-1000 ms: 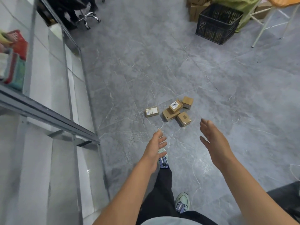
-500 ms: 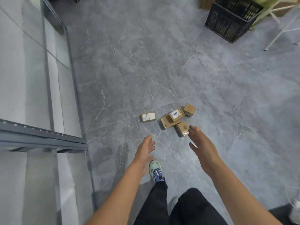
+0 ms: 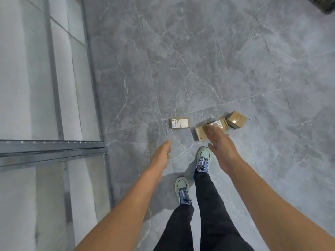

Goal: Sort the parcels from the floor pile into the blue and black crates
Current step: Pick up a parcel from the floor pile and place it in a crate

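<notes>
Grey veined floor tiles (image 3: pixel 199 60) fill the frame, with a shelf rail (image 3: pixel 50 149) at the left edge. Your parcels lie just right of centre: a lone parcel (image 3: pixel 180 123), label up, its long axis running left to right, and a cluster (image 3: pixel 235 119) close to its right. Your right hand (image 3: pixel 221 147) is nearer. Its straight, spread fingers overlap the cluster's lower edge, and I cannot tell whether they touch it. Your left hand (image 3: pixel 161 154) is relaxed and holds nothing. It sits below and left of the lone parcel, apart from it. Only a dark crate (image 3: pixel 326 6) corner shows, at the upper right.
</notes>
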`<action>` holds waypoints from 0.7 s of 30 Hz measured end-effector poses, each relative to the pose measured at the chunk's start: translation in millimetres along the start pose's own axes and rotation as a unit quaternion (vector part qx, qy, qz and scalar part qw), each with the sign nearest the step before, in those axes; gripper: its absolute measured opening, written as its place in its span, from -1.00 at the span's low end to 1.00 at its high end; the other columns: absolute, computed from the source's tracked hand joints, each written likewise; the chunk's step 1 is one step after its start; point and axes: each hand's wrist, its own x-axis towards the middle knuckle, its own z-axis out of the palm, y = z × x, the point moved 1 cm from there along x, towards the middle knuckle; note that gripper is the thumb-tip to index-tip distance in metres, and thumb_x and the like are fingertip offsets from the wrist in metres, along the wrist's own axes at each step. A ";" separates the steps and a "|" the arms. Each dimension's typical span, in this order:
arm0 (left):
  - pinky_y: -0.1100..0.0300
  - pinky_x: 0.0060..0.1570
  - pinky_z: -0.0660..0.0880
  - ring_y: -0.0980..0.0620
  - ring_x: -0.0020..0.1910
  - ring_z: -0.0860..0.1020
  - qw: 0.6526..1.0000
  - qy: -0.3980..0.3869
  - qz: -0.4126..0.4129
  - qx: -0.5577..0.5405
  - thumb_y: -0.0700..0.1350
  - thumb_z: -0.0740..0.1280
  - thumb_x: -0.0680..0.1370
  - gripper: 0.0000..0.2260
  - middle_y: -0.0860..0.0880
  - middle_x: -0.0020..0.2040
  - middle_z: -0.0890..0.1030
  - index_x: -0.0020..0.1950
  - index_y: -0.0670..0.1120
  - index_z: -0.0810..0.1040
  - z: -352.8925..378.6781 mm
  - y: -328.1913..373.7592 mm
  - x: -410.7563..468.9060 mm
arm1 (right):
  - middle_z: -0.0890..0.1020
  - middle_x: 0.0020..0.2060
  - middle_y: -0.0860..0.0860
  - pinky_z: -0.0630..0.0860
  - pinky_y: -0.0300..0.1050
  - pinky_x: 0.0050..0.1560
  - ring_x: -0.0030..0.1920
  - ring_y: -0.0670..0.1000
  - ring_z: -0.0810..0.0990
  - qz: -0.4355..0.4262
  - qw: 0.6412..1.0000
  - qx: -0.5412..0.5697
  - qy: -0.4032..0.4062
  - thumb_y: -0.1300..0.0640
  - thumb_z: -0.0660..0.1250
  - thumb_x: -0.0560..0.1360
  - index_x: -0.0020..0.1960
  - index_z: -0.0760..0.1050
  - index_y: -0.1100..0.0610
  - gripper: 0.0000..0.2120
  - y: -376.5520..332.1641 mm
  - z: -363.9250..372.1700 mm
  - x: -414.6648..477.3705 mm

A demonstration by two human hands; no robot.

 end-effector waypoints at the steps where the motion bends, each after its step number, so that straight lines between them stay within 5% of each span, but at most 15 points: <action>1: -0.02 0.32 0.37 0.03 0.37 0.45 1.000 0.004 -0.009 0.005 0.24 0.10 0.69 -0.49 0.01 0.49 0.45 0.57 0.01 0.35 3.1 4.7 12.6 | 0.47 0.48 -0.06 0.30 0.03 0.54 0.45 -0.07 0.43 0.011 1.000 -0.002 0.001 -0.20 0.12 0.72 0.59 0.34 0.01 -0.48 -2.6 -1.4 19.8; 5: -0.08 0.42 0.34 -0.02 0.44 0.41 0.999 0.020 -0.038 0.007 0.21 0.12 0.70 -0.49 -0.03 0.50 0.44 0.56 -0.03 0.36 18.3 22.3 74.4 | 0.48 0.46 -0.02 0.29 0.05 0.54 0.41 -0.04 0.45 0.058 0.998 -0.032 -0.004 -0.22 0.12 0.71 0.52 0.38 -0.02 -0.54 -4.8 -3.1 101.3; 13: -0.14 0.49 0.30 -0.03 0.48 0.37 0.998 0.018 -0.053 0.024 0.23 0.10 0.68 -0.49 0.01 0.53 0.40 0.57 0.03 0.36 45.6 38.7 226.7 | 0.32 0.61 0.01 0.21 0.11 0.59 0.58 0.05 0.31 0.146 0.987 -0.067 0.003 -0.36 0.12 0.65 0.63 0.26 0.03 -0.30 42.1 -9.6 252.7; 17: 0.07 0.21 0.45 0.08 0.10 0.51 0.997 0.031 -0.069 0.015 0.17 0.13 0.70 -0.67 0.08 0.19 0.55 0.34 0.08 0.53 49.5 32.1 314.7 | 0.48 0.48 0.02 0.29 0.15 0.54 0.48 0.06 0.44 0.164 0.983 -0.081 0.031 -0.39 0.16 0.61 0.47 0.43 -0.03 -0.41 79.0 -4.1 324.8; 19: 0.12 0.08 0.40 0.12 -0.04 0.49 0.996 0.032 -0.079 0.018 0.14 0.13 0.71 -0.77 0.08 0.05 0.53 0.17 0.09 0.52 49.9 25.2 359.1 | 0.52 0.45 0.18 0.32 0.18 0.53 0.42 0.15 0.51 0.179 0.978 -0.100 0.033 -0.35 0.15 0.63 0.53 0.43 0.17 -0.29 100.3 -0.6 361.8; 21: 0.11 0.17 0.37 0.05 0.04 0.47 0.995 0.024 -0.086 0.034 0.15 0.11 0.71 -0.72 0.05 0.01 0.50 0.13 0.06 0.54 50.1 18.4 405.7 | 0.39 0.48 0.32 0.29 0.23 0.54 0.48 0.28 0.40 0.186 0.975 -0.120 0.032 -0.30 0.08 0.68 0.56 0.28 0.36 -0.22 116.2 5.2 397.8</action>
